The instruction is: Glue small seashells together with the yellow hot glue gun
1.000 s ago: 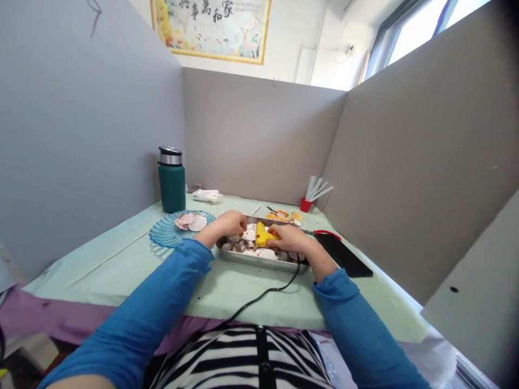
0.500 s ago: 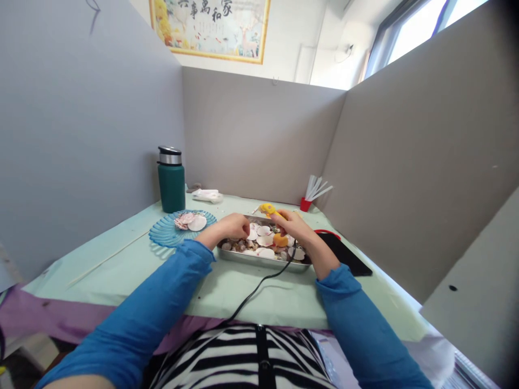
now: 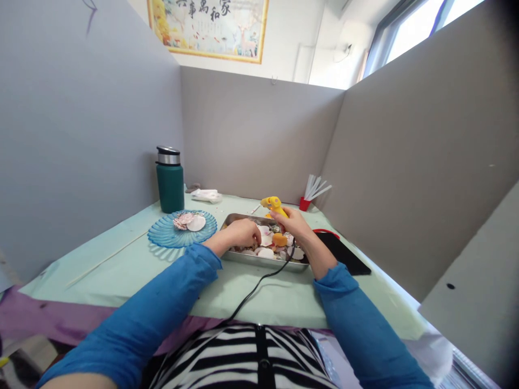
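Note:
My right hand [image 3: 292,220] grips a yellow hot glue gun [image 3: 272,204] above the right half of a metal tray [image 3: 259,262]. The gun's nozzle faces left, and its black cord [image 3: 263,279] trails over the tray rim toward me. Inside the tray lie many seashells, among them an orange shell [image 3: 279,239] and a white shell [image 3: 266,253]. Over the tray's left half, my left hand [image 3: 243,233] points down among the shells with bent, closed fingers. Its fingertips are by a white shell, and whatever they pinch is hidden.
Left of the tray is a blue glass plate [image 3: 160,229] with several shells [image 3: 190,221]. Behind it stand a green bottle [image 3: 170,186] and a white packet [image 3: 206,195]. A red cup of glue sticks [image 3: 305,204] and a black board [image 3: 344,255] are to the right. Grey partitions [image 3: 259,135] enclose the table.
My left hand has moved right, further over the shells. My right hand has raised and turned the glue gun slightly, so its body now sits higher above the tray.

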A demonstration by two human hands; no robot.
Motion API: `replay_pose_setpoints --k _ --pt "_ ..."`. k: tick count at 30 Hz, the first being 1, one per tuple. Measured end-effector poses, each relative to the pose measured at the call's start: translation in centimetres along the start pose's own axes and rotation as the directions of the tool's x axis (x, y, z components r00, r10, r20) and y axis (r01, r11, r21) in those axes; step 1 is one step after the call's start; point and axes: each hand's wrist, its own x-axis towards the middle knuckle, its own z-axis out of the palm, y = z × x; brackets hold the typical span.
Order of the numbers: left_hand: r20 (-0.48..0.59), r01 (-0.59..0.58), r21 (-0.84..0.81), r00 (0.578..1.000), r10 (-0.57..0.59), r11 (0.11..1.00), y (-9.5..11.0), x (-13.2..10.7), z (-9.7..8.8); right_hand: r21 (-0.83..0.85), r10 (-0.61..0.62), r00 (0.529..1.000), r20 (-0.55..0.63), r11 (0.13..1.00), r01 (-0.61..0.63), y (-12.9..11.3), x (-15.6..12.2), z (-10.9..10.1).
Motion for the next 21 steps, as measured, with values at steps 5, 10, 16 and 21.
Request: replay_pose_setpoints --k 5,10,16,21 --pt "0.010 0.055 0.071 0.998 -0.056 0.996 0.4 0.2 0.5 -0.027 0.005 1.000 0.000 1.000 -0.005 -0.2 -0.1 0.0" --pt "-0.022 0.022 0.111 1.000 -0.020 0.994 0.9 0.3 0.8 -0.006 0.001 1.000 -0.020 1.000 -0.001 0.0 -0.1 0.1" --pt "-0.051 0.101 0.169 0.994 -0.094 0.980 2.0 0.2 1.0 0.017 0.007 1.000 -0.027 1.000 -0.007 0.1 0.0 0.2" --pt "-0.059 0.101 0.184 0.994 -0.092 0.978 2.2 0.4 1.3 0.029 0.007 1.000 -0.022 1.000 -0.007 -0.1 -0.1 0.2"
